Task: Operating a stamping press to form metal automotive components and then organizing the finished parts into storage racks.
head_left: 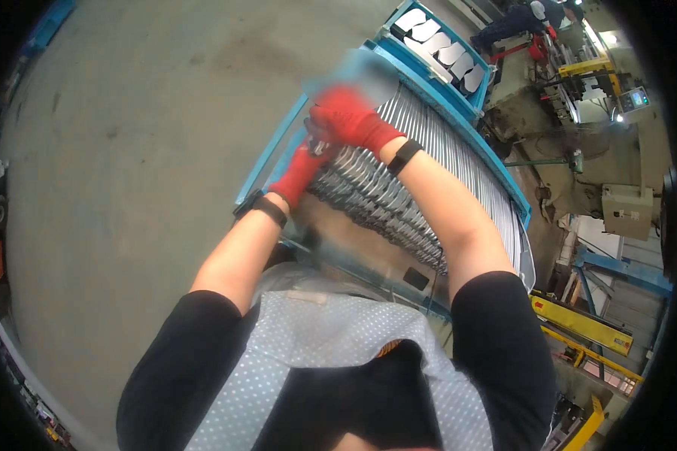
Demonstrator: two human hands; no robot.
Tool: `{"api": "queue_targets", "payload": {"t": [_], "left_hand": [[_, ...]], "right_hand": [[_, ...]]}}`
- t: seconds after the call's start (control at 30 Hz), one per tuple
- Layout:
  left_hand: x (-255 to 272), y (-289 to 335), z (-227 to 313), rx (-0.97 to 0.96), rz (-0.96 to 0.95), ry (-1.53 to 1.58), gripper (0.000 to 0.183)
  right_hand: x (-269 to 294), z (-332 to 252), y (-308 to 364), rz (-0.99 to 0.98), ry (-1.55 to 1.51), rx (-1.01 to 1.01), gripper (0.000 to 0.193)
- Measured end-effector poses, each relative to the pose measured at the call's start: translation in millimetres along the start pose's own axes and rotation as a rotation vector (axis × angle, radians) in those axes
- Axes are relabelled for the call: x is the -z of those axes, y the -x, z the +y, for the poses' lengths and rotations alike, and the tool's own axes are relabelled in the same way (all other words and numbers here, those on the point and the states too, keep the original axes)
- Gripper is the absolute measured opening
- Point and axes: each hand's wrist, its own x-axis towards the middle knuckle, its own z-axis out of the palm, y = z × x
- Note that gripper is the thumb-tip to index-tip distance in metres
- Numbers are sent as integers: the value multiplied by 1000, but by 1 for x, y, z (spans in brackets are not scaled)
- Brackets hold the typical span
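Note:
Both my hands wear red work gloves with dark grey on the palm and finger side, and they meet at the far left end of a row of metal sheet parts [421, 139]. My right hand [346, 120] is closed, its fingers curled down, and whatever it grips is hidden. Just below and to the left, my left hand [305, 165] presses close against it, fingers bent; what lies in them cannot be made out. The shiny parts stand on edge, tightly packed, in a blue metal rack [496, 169]. A blur covers the spot just beyond my hands.
A blue bin [474, 101] with flat light-coloured pieces stands beyond the rack. At the upper right a person [530, 19] bends near machinery with a small screen [638, 98]. A yellow beam [583, 323] lies at right. Grey floor [128, 188] stretches along the left.

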Motion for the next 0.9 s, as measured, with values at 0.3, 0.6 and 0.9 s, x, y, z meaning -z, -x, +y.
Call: {"api": "queue_targets", "payload": {"t": [0.3, 0.6, 0.9], "left_hand": [[1, 4, 12, -77, -62, 284, 66], [6, 32, 15, -134, -176, 109, 35], [9, 34, 31, 263, -377, 712, 24]], "right_hand": [[29, 5, 27, -82, 48, -317, 27], [2, -28, 15, -231, 82, -392, 37], [-13, -27, 5, -38, -153, -545, 35]]}}
